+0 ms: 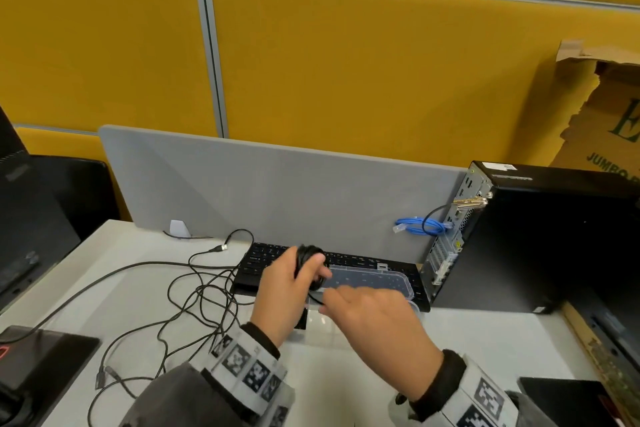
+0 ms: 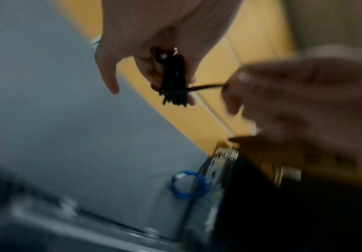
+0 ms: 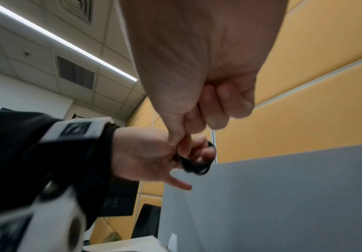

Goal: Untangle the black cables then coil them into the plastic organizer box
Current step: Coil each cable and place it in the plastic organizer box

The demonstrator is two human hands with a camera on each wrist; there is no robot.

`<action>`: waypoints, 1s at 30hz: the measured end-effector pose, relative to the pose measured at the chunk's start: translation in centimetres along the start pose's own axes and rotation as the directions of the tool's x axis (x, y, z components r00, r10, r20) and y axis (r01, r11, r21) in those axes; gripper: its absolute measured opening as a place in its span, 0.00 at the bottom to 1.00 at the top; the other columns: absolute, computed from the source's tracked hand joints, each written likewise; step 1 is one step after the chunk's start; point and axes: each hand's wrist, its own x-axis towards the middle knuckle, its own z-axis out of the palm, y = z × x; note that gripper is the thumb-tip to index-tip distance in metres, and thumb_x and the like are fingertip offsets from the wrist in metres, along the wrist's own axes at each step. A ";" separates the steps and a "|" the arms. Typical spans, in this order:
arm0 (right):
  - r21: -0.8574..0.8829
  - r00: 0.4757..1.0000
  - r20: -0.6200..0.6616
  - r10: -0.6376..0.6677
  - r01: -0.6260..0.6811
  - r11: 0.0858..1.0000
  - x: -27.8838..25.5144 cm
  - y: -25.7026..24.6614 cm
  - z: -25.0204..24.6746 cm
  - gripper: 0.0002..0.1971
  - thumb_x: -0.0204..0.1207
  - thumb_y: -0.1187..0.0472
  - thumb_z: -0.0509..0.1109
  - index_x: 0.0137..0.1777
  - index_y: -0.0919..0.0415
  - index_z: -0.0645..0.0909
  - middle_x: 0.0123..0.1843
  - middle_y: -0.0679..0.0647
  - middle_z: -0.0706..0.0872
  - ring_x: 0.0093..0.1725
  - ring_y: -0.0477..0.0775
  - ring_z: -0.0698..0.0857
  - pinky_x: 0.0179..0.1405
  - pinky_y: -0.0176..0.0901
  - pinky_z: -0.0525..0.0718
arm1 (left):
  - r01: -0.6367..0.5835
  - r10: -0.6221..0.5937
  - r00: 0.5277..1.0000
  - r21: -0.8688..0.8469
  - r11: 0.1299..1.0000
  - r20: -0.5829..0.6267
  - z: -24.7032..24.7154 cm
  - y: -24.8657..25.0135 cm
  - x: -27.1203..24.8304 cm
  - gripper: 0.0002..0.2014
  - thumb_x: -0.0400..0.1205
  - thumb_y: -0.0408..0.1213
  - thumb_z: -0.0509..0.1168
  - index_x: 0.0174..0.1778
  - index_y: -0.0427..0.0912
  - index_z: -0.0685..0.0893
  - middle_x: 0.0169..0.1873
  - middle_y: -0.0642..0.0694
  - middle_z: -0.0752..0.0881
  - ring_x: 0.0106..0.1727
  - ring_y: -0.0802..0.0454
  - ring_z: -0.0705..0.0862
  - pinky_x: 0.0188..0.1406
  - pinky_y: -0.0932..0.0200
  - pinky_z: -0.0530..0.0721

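Two hands are working over the white surface [image 1: 145, 288], just in front of the black keyboard [image 1: 263, 262]. Your left hand [image 1: 287, 291] is gripping a coiled bundle of black cable [image 1: 308, 258], thumb and fingers curled round it — the left wrist view is showing the little finger sticking out straight while the others are holding the bundle [image 2: 173, 81]. Your right hand [image 1: 374, 319] is pinching the free end of cable [image 2: 205, 87] that is running out sideways from the bundle where one turn is crossing round it; in the right wrist view the fingers [image 3: 218, 109] are curled in tight and the thumb is pressing against a fingertip beside the coil [image 3: 194, 166].

The plastic organizer box [image 1: 377, 279] is lying open, clear, just behind and partly under your right hand, resting over the front of the keyboard. More loose black cables [image 1: 194, 305] are sprawling in tangled loops on the surface to your left, one USB plug [image 1: 221, 248] pointing toward the grey divider [image 1: 277, 191].

A black computer tower [image 1: 540, 239] is standing at the right with a blue cable [image 1: 420, 227] looped at its back — behind it, a torn cardboard box [image 1: 599, 107] against the yellow wall panels [image 1: 346, 62].
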 end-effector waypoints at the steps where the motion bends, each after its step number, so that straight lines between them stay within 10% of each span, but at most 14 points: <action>1: -0.014 1.000 -0.027 -0.003 0.003 1.000 0.4 0.2 -0.3 0.14 0.76 0.49 0.53 0.38 0.50 0.78 0.23 0.44 0.78 0.18 0.44 0.76 0.17 0.36 0.58 | -0.047 0.034 0.995 0.139 0.989 0.092 -0.2 0.1 -0.2 0.16 0.84 0.44 0.59 0.32 0.44 0.80 0.26 0.53 0.83 0.30 0.60 0.80 0.38 0.60 0.76; 4: 0.048 0.996 -0.007 0.092 -0.092 0.995 2.0 0.9 -1.8 0.16 0.76 0.43 0.52 0.44 0.50 0.77 0.21 0.44 0.80 0.18 0.42 0.77 0.14 0.36 0.64 | -0.012 -0.045 0.924 0.146 0.989 0.379 -1.2 1.1 -0.6 0.30 0.85 0.54 0.45 0.25 0.40 0.78 0.18 0.51 0.77 0.27 0.54 0.77 0.43 0.53 0.78; 7: 0.289 0.975 0.194 0.111 -0.165 0.943 2.7 1.6 -2.1 0.19 0.78 0.39 0.50 0.57 0.50 0.73 0.31 0.46 0.86 0.31 0.47 0.84 0.26 0.43 0.72 | 0.162 -0.108 0.832 -0.052 0.985 0.544 -2.4 1.8 -0.5 0.42 0.80 0.66 0.39 0.39 0.30 0.83 0.21 0.45 0.72 0.30 0.52 0.73 0.47 0.59 0.75; 11: 0.725 0.915 0.402 -0.022 -0.304 0.618 2.7 2.6 -1.4 0.08 0.83 0.49 0.56 0.47 0.42 0.77 0.36 0.37 0.80 0.37 0.36 0.78 0.41 0.36 0.75 | 0.175 -0.045 0.767 -0.141 0.974 0.640 -3.2 2.1 -0.7 0.15 0.69 0.53 0.70 0.36 0.43 0.81 0.22 0.58 0.74 0.27 0.62 0.72 0.33 0.68 0.72; 16: 0.819 0.925 0.363 0.115 -0.375 0.434 2.0 1.7 0.1 0.12 0.83 0.54 0.59 0.38 0.53 0.78 0.26 0.40 0.74 0.28 0.38 0.70 0.30 0.30 0.68 | 0.293 -0.206 0.902 -0.188 0.937 0.380 -2.9 0.7 -0.5 0.16 0.69 0.31 0.75 0.42 0.41 0.73 0.30 0.49 0.84 0.30 0.60 0.81 0.35 0.66 0.78; 22: 0.845 0.794 0.534 0.289 -0.486 -0.226 1.7 0.1 1.1 0.15 0.84 0.52 0.56 0.38 0.54 0.77 0.24 0.47 0.63 0.23 0.44 0.59 0.19 0.33 0.55 | 0.315 -0.235 0.940 -0.369 0.874 0.247 -2.2 0.8 -0.1 0.10 0.72 0.24 0.71 0.45 0.37 0.79 0.36 0.44 0.87 0.37 0.54 0.86 0.39 0.62 0.82; 24: 0.839 0.808 0.540 0.238 -0.495 -0.226 1.7 0.3 0.9 0.15 0.82 0.48 0.58 0.39 0.55 0.77 0.24 0.47 0.62 0.23 0.44 0.58 0.20 0.33 0.54 | 0.293 -0.198 0.934 -0.318 0.902 0.299 -2.5 0.8 0.0 0.09 0.74 0.23 0.70 0.42 0.38 0.79 0.31 0.49 0.86 0.33 0.58 0.84 0.36 0.66 0.80; 28: 0.851 0.844 0.510 0.165 -0.524 0.050 1.9 1.3 0.8 0.17 0.75 0.51 0.68 0.48 0.68 0.81 0.23 0.44 0.66 0.21 0.40 0.62 0.19 0.30 0.60 | 0.194 -0.140 0.910 -0.103 0.976 0.390 -2.9 1.0 0.1 0.12 0.74 0.27 0.70 0.45 0.43 0.75 0.34 0.51 0.86 0.32 0.64 0.83 0.35 0.69 0.80; 30: 0.869 0.849 0.487 0.204 -0.495 -0.012 2.0 1.6 0.9 0.12 0.77 0.53 0.68 0.48 0.62 0.84 0.23 0.44 0.67 0.22 0.42 0.62 0.20 0.32 0.59 | 0.215 -0.138 0.930 -0.200 0.956 0.341 -2.9 1.2 0.2 0.18 0.72 0.25 0.73 0.53 0.44 0.76 0.42 0.46 0.88 0.39 0.59 0.87 0.40 0.64 0.85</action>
